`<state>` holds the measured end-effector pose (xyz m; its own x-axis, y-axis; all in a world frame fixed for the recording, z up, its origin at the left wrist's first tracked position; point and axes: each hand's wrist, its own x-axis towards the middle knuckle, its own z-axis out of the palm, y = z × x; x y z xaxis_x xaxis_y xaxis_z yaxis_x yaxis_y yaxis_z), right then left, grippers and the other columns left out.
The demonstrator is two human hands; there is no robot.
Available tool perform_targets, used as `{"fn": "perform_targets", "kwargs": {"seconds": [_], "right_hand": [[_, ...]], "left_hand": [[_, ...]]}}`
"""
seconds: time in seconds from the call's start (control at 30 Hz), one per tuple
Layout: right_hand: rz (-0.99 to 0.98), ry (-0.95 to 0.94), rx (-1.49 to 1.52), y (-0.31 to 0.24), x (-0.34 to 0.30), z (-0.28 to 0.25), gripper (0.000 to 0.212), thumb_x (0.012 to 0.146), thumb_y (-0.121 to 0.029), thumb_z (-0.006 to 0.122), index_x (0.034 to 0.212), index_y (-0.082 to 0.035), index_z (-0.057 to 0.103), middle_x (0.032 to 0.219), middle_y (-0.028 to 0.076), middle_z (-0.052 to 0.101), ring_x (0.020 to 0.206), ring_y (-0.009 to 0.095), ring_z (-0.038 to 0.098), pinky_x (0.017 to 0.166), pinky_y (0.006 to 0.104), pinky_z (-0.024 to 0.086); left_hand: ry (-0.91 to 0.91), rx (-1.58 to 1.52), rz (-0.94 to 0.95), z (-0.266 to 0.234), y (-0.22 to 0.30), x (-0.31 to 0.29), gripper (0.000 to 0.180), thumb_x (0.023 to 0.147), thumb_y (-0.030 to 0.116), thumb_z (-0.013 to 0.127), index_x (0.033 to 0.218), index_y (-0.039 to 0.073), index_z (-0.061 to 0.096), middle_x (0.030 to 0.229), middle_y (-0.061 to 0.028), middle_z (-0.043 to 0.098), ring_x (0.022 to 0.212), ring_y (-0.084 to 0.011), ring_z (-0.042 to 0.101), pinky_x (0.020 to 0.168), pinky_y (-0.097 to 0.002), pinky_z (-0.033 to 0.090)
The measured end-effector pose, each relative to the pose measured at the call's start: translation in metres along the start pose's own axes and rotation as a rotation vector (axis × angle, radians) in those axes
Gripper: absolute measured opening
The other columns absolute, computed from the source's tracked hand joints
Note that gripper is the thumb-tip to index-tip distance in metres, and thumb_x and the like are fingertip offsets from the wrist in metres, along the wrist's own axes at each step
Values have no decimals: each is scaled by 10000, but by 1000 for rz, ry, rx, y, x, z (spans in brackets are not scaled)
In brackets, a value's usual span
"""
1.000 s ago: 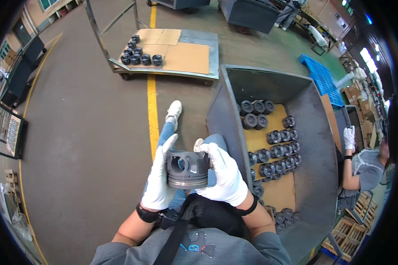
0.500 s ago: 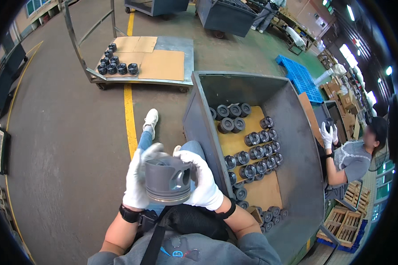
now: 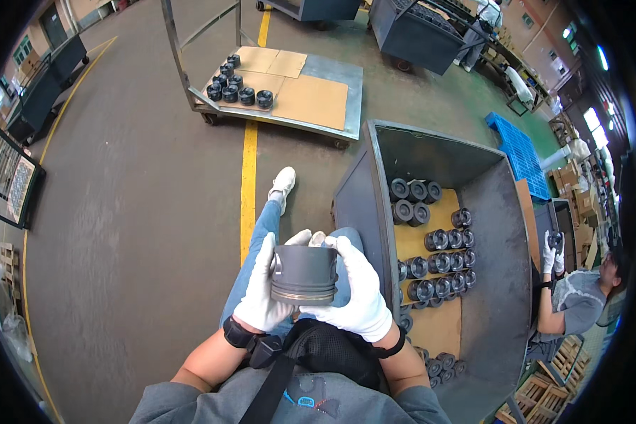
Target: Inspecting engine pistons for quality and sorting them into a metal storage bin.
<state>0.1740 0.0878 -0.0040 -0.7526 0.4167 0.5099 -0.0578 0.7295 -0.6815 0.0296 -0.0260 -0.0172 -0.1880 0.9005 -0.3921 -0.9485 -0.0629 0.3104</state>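
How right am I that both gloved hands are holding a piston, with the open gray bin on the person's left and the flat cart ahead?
Only the side is wrong: the open gray bin is on the person's right, as the head view shows. The left hand and right hand do hold a piston, with the flat cart ahead.

No legible text or numbers.

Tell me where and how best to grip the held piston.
The piston is probably best gripped by its curved walls above the rings, left hand from the left, right hand from the right: its axis stands near vertical, rings low.
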Motion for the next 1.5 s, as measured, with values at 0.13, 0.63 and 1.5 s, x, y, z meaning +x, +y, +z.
{"fn": "perform_targets", "kwargs": {"seconds": [0.13,0.63,1.5], "right_hand": [[-17,-24,-6,4,2,-5,1006,635,-318,937,1415,80,442,1242,246,615,953,347,653,820,404,545],[404,-143,511,-13,-4,-18,685,802,71,624,1455,39,420,1259,127,584,855,145,527,818,283,466],[142,-41,57,2,-5,-9,769,567,-50,859,1261,-60,528,1306,195,538,1134,368,619,894,416,554]], "left_hand": [[55,-1,37,3,0,0,783,969,661,494,1468,61,437,1280,-152,605,1154,-295,628,1004,-496,517],[85,136,17,6,1,-1,734,990,652,450,1409,52,503,1280,-141,630,1142,-271,641,973,-461,538],[-63,338,310,10,13,-15,782,1033,631,346,1549,43,334,1433,-171,476,1353,-260,437,1173,-405,302]]}}
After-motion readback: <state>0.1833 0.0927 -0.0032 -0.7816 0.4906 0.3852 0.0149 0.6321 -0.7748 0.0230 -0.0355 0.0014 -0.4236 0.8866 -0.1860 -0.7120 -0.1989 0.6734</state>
